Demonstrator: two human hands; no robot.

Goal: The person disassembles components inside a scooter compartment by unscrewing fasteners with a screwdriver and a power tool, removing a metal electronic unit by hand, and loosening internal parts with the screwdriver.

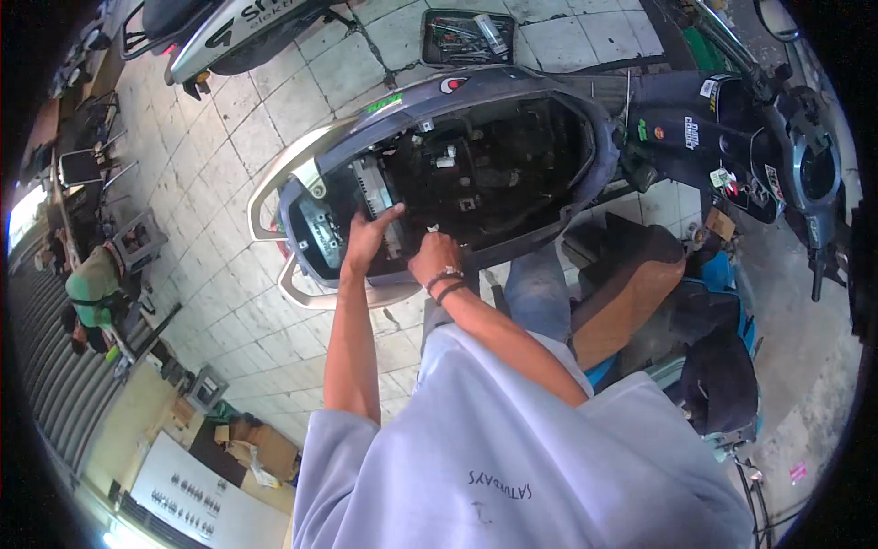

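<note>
Floor (224,151) is tiled; mid-frame, a module (371,186) is touched by the spread left grip (365,243); right grip (436,260) is curled, hold unclear.

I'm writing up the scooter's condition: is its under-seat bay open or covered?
Open: no seat covers the bay; its dark interior shows, and the left hand reaches over its rim.

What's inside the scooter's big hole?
A silvery ridged box and a small white part. The left hand covers some of the box, the right hand hides a bit nearby, and what's under the box can't be seen.
</note>
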